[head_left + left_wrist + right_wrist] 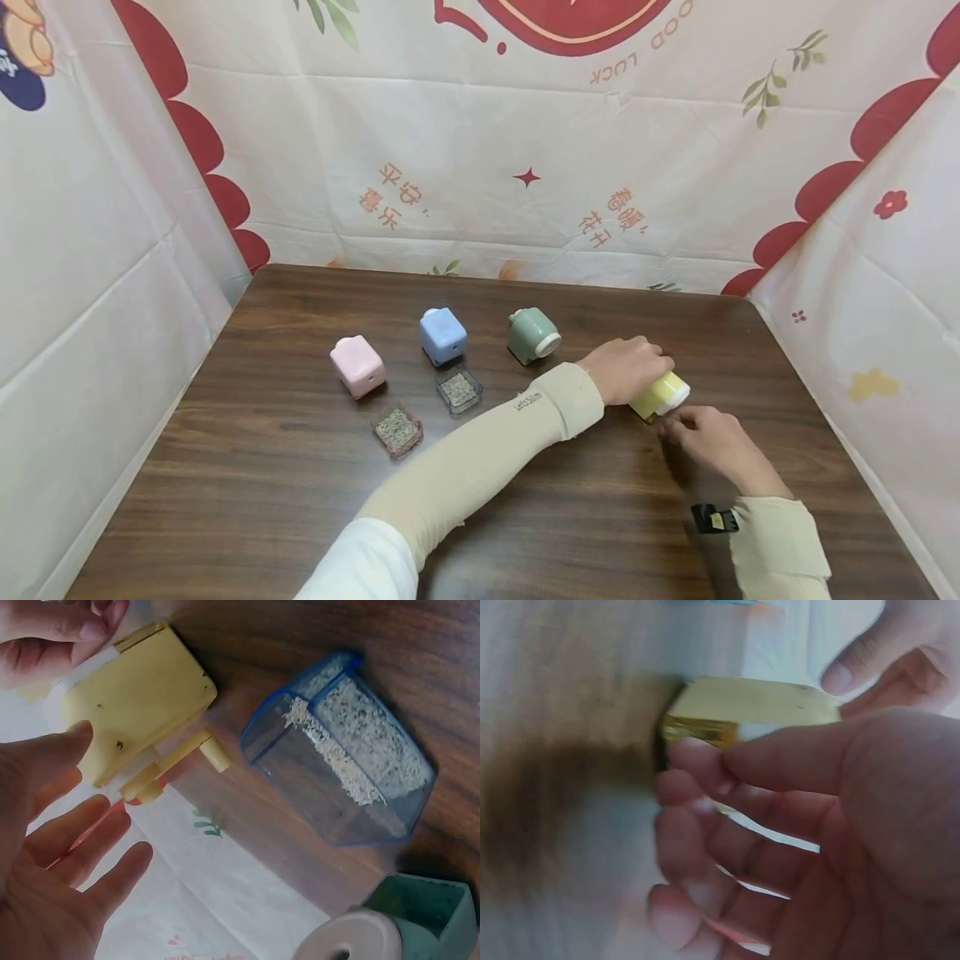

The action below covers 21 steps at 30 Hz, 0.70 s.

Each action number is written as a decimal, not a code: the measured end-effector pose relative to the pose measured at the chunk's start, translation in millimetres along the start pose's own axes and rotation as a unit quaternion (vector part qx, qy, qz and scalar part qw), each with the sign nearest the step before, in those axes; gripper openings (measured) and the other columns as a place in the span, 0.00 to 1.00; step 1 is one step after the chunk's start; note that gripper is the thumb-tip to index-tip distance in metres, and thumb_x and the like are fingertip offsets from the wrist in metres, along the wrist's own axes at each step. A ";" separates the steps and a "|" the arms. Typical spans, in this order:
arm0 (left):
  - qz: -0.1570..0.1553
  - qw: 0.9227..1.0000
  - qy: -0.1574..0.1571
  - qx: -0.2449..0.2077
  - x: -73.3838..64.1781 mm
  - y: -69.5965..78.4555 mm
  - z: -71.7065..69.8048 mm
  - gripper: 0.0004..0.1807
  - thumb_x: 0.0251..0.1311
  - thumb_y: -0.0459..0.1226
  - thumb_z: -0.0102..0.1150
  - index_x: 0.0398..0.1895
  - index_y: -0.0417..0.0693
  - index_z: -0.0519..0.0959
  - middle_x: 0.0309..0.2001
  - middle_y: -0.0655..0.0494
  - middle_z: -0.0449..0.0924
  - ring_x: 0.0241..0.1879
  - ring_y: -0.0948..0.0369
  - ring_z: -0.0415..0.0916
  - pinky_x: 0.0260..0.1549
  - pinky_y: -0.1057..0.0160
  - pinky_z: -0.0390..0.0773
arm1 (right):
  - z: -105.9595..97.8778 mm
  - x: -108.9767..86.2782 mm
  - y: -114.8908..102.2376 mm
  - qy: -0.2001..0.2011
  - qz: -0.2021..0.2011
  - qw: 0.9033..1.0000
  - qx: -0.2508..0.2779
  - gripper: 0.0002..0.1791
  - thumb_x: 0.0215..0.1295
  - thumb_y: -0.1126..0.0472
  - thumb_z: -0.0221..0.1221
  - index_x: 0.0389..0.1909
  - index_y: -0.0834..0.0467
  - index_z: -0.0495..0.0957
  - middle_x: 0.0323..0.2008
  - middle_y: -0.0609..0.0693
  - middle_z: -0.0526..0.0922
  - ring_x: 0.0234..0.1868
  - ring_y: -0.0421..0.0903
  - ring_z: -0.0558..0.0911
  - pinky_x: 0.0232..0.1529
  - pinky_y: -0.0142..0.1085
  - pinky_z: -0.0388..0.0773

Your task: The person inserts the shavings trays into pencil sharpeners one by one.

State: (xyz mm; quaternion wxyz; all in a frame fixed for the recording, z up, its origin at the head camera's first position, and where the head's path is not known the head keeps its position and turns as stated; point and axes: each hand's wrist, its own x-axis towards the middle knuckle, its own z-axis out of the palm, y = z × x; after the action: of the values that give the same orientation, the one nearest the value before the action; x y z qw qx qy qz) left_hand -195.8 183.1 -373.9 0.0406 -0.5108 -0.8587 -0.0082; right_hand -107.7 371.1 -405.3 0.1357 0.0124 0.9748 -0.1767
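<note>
My left hand (pixel 626 369) reaches across to a yellow pencil sharpener (pixel 663 392) on the right half of the table. Thumb and fingers hold the sharpener's crank end, with the crank (pixel 176 759) jutting out past them in the left wrist view. The sharpener's white round face points toward my right side. Close by, my right hand (pixel 708 437) has thumb and forefinger pinched at the see-through amber drawer (pixel 697 731) along its lower edge. The other right fingers are curled. My fingertips partly hide the drawer, and the right wrist view is blurred.
A green sharpener (pixel 531 329), a blue sharpener (pixel 444 335) and a pink sharpener (pixel 358 365) stand toward the back and left. In front of the last two lie a blue drawer (pixel 460 389) and a pink drawer (pixel 397 429), both with shavings. Cloth hangs around the table.
</note>
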 end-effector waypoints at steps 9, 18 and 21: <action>-0.024 0.998 0.046 0.034 -16.9 -11.3 -3.3 0.22 0.85 0.48 0.50 0.73 0.56 0.78 0.65 0.60 0.82 0.62 0.63 0.80 0.57 0.67 0.83 | -23.0 -19.4 -12.2 0.007 -0.005 1.000 0.013 0.18 0.84 0.55 0.53 0.41 0.61 0.86 0.33 0.51 0.88 0.33 0.45 0.81 0.32 0.41 0.76; -0.076 0.995 0.061 -0.007 -49.8 -30.8 -19.7 0.29 0.85 0.53 0.47 0.80 0.52 0.70 0.72 0.57 0.76 0.72 0.61 0.74 0.69 0.63 0.77 | -38.2 -32.0 -40.2 0.085 -0.036 0.995 0.026 0.17 0.85 0.50 0.54 0.44 0.57 0.85 0.31 0.48 0.85 0.30 0.43 0.77 0.30 0.38 0.72; -0.085 0.994 0.074 -0.016 -60.9 -34.9 -21.6 0.29 0.86 0.53 0.46 0.81 0.51 0.69 0.73 0.56 0.76 0.73 0.60 0.73 0.71 0.62 0.76 | -40.0 -31.3 -50.1 0.122 -0.057 0.990 0.041 0.17 0.85 0.50 0.55 0.51 0.59 0.85 0.32 0.49 0.86 0.30 0.42 0.79 0.30 0.36 0.74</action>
State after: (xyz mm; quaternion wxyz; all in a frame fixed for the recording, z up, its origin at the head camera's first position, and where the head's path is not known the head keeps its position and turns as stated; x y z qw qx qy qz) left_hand -196.1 111.8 -356.1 0.0943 -0.4348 -0.8933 -0.0632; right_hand -91.6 338.8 -343.8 0.0043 -0.0163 0.9751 -0.2211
